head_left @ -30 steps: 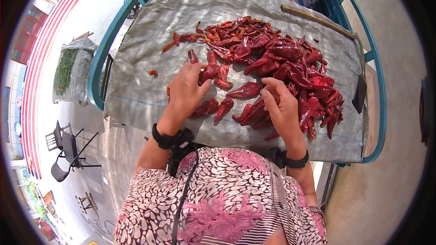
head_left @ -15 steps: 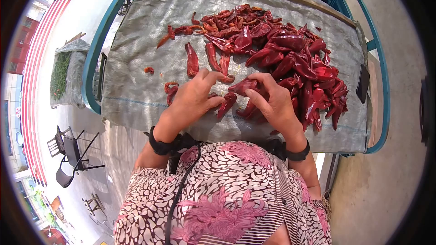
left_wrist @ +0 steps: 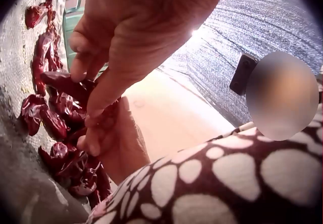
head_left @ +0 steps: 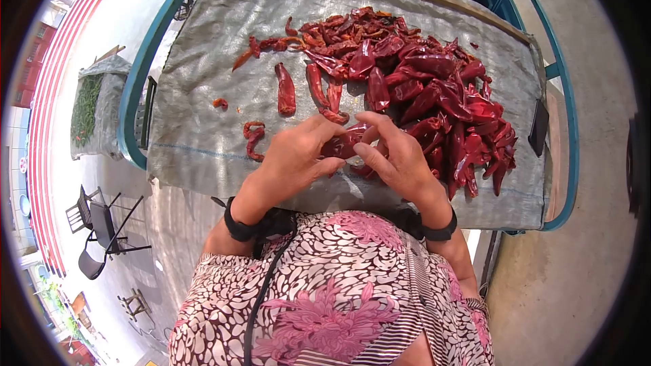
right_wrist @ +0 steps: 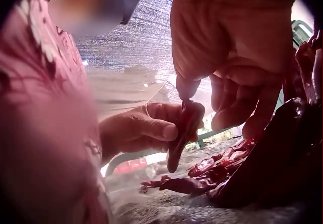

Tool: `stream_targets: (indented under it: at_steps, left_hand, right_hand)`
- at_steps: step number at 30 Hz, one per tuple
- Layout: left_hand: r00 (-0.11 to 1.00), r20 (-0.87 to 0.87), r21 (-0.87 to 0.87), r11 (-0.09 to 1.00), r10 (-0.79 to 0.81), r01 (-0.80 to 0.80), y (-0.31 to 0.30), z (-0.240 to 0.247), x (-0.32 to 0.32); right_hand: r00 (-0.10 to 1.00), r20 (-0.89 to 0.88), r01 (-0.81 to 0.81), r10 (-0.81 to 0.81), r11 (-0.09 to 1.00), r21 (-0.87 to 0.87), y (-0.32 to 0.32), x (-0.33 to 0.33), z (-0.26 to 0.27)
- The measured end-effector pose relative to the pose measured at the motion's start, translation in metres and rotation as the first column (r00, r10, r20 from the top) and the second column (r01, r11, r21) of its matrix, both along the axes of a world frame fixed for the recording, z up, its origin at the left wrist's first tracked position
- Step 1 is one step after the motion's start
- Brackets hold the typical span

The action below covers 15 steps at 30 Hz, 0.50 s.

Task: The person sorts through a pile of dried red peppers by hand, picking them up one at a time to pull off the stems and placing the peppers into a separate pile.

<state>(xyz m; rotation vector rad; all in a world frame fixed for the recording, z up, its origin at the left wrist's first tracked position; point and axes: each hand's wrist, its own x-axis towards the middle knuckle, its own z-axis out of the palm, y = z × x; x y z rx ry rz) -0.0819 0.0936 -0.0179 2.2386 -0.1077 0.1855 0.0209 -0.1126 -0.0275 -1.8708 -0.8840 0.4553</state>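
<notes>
In the head view my left hand [head_left: 295,156] holds a dried red pepper [head_left: 343,142] between thumb and fingers, close over the sheet. My right hand [head_left: 400,159] meets it from the other side, thumb and forefinger around its right end. The right wrist view shows the pepper [right_wrist: 185,133] hanging tilted, the left thumb [right_wrist: 162,129] pressed along it and the right thumb at its top. Other right fingers curl loosely, apart from it. A large pile of red peppers [head_left: 441,95] lies beyond the right hand. A single pepper [head_left: 285,89] lies ahead of the left.
A grey woven sheet [head_left: 196,95] covers the bed of a cart with a green metal rail [head_left: 568,135]. A wooden strip [head_left: 475,13] lies at its far right. Shrivelled pepper pieces [head_left: 254,141] lie at the left. Black chairs [head_left: 102,224] stand on the ground.
The right hand lifted a pepper from the sheet. Now a pepper lies at the pile's left edge where none lay before, and both hands have come together around one pepper.
</notes>
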Motion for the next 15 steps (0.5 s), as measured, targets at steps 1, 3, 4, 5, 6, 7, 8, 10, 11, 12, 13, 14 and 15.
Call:
stream_targets:
  at_steps: [1,3,4,5,6,7,8,10,11,12,13,14,15]
  left_hand:
    - [1.0,0.022,-0.011,1.0,0.001,-0.001,-0.003,0.0,0.002]
    - [0.998,0.062,-0.035,0.999,0.005,-0.003,-0.006,-0.003,0.004]
    - [0.998,0.058,-0.035,0.999,0.0,0.002,-0.007,-0.004,0.005]
    - [0.999,0.053,-0.035,0.999,-0.005,0.006,-0.007,-0.005,0.005]
    - [0.999,0.048,-0.035,0.999,-0.009,0.011,-0.008,-0.006,0.005]
    - [0.999,0.024,-0.052,0.998,0.026,-0.025,-0.01,-0.005,0.005]
    - [0.998,-0.001,-0.066,0.996,0.062,-0.061,-0.012,-0.004,0.005]
    - [0.992,-0.016,0.019,0.992,0.124,-0.124,-0.011,-0.007,0.004]
    - [0.989,-0.003,0.117,0.982,0.149,-0.148,-0.006,-0.016,0.002]
    - [0.985,0.013,0.211,0.962,0.173,-0.172,-0.005,-0.02,0.002]
    - [0.985,-0.048,0.262,0.954,0.163,-0.145,-0.006,-0.022,0.001]
    - [0.982,-0.109,0.31,0.944,0.156,-0.116,-0.008,-0.024,0.0]
    - [0.974,-0.171,0.355,0.931,0.151,-0.082,-0.01,-0.025,0.0]
  right_hand:
    - [1.0,0.005,-0.026,0.026,1.0,-0.006,0.001,-0.001,-0.001]
    - [0.984,-0.176,-0.001,0.007,0.999,0.038,0.001,-0.001,-0.001]
    - [0.964,-0.266,0.014,0.001,0.998,0.057,0.0,-0.002,-0.002]
    - [0.968,-0.251,0.023,-0.007,0.998,0.062,-0.001,-0.002,-0.002]
    - [0.972,-0.235,0.031,-0.015,0.997,0.067,-0.001,-0.001,-0.002]
    - [0.975,-0.219,0.038,-0.022,0.997,0.072,-0.001,0.0,-0.001]
    - [0.98,-0.191,0.066,-0.058,0.997,0.035,-0.001,0.002,0.002]
    - [0.983,-0.131,0.123,-0.126,0.992,-0.033,-0.003,0.005,0.007]
    - [0.978,-0.105,0.181,-0.178,0.983,0.023,-0.004,0.007,0.002]
    - [0.956,-0.156,0.266,-0.246,0.956,0.123,-0.003,0.007,0.002]
    - [0.928,-0.214,0.35,-0.306,0.911,0.216,-0.002,0.007,0.003]
    - [0.893,-0.276,0.432,-0.356,0.85,0.301,-0.001,0.008,0.004]
    - [0.887,-0.258,0.451,-0.383,0.837,0.309,-0.001,0.009,0.006]
